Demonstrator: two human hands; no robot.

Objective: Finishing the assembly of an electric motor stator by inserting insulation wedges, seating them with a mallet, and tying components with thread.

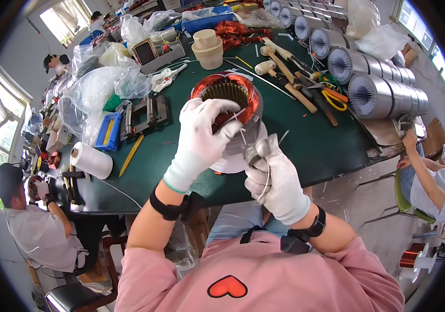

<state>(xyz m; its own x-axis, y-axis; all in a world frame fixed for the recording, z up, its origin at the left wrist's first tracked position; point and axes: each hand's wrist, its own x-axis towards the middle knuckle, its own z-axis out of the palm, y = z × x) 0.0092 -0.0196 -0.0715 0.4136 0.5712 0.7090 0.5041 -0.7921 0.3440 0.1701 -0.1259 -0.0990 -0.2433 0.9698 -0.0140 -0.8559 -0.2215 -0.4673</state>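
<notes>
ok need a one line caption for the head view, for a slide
Gloved left hand grips a copper-wound motor stator on a green table while the right hand pulls white thread with a needle-like tool.

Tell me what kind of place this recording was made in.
Most likely a workshop where electric motors are wound. On the green table the gloved left hand rests on a motor core with copper coils, a row of ribbed metal cylinders lies along the far edge, and mallets lie nearby.

This is a workshop where people build motors. A big green table holds copper coils, wooden mallets, shiny metal motor parts and a white string roll.
</notes>
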